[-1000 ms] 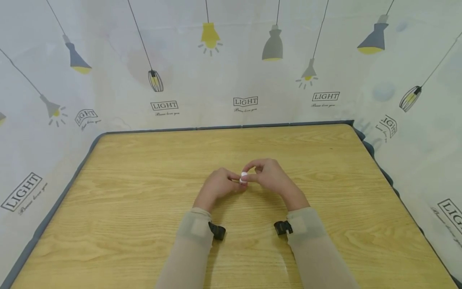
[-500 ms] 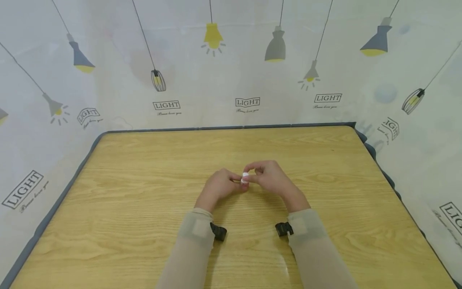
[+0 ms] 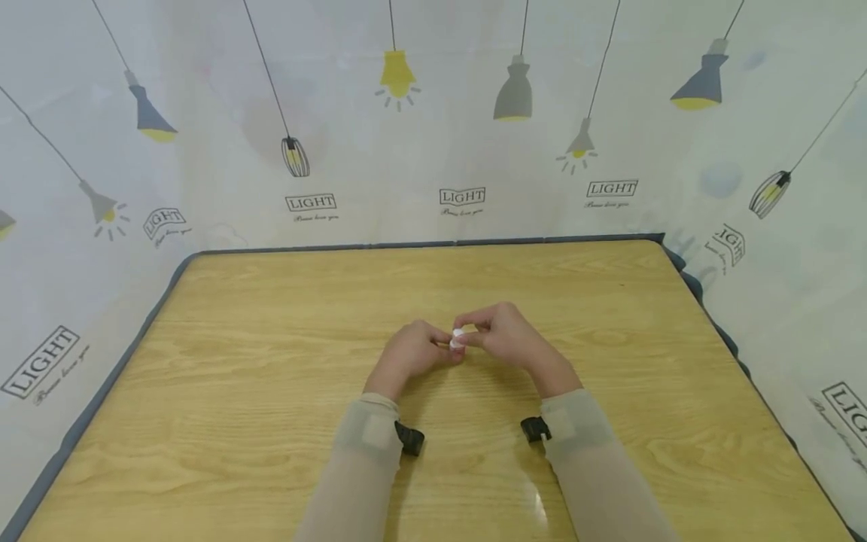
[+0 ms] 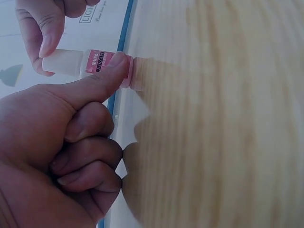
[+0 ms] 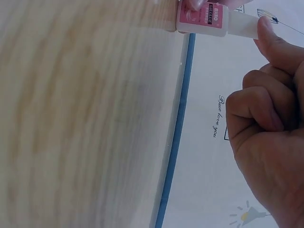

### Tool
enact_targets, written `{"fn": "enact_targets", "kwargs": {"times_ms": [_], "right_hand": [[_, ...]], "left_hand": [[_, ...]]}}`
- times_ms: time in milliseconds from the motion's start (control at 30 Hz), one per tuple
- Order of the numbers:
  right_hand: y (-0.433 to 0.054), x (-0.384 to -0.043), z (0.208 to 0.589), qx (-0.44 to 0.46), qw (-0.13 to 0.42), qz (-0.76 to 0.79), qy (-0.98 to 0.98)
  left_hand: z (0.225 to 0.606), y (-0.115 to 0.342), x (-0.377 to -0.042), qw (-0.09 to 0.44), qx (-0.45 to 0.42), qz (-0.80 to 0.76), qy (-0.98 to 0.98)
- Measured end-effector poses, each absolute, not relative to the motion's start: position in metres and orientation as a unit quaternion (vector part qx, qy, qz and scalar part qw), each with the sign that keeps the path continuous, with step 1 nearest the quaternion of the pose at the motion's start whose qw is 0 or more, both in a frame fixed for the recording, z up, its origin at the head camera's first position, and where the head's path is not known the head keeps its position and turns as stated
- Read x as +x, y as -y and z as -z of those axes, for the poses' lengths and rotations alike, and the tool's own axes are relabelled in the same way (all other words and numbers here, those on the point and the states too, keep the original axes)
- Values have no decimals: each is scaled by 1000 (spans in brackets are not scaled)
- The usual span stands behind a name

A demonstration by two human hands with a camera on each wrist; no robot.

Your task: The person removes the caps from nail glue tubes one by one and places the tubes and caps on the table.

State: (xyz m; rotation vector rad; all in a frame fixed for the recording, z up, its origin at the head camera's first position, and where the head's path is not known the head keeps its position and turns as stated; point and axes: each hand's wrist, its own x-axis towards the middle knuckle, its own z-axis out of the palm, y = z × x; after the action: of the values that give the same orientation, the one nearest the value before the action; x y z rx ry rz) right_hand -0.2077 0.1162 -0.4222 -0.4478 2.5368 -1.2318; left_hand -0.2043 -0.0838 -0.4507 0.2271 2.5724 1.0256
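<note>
A small nail glue bottle (image 4: 93,61) with a pink label is held upright between my two hands near the middle of the table. My left hand (image 3: 413,349) pinches the bottle's body, its thumb across the label and the other fingers curled in the left wrist view. At the top, the thumb and forefinger of my right hand (image 3: 511,336) pinch the white cap (image 5: 243,25). The cap sits on the bottle. Its base is right at the tabletop; whether it touches, I cannot tell. In the head view the fingers cover most of the bottle.
The wood-grain table (image 3: 284,316) spreads around both hands, with a dark blue edge (image 3: 406,245) along its back. A white curtain (image 3: 379,150) printed with lamps stands behind and at both sides. Black wrist mounts (image 3: 409,438) stick out from both sleeves.
Both hands keep their grip on the bottle and its cap with barely any visible movement. The whole head view shifts slightly.
</note>
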Motion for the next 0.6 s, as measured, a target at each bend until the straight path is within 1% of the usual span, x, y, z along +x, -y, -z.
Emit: {"fn": "enact_targets", "kwargs": {"times_ms": [133,333,600], "right_hand": [[-116,-206,421,-139,134,415,-889],[-111,-203,418,-116,114,402,-901],[-108,-197,414,-144,115,380,-906]], "left_hand": [[453,84,-205,177,80,-366,-910],[453,85,-206,175,57,-373,-910],[448,84,-201,180,59,-374,-908]]}}
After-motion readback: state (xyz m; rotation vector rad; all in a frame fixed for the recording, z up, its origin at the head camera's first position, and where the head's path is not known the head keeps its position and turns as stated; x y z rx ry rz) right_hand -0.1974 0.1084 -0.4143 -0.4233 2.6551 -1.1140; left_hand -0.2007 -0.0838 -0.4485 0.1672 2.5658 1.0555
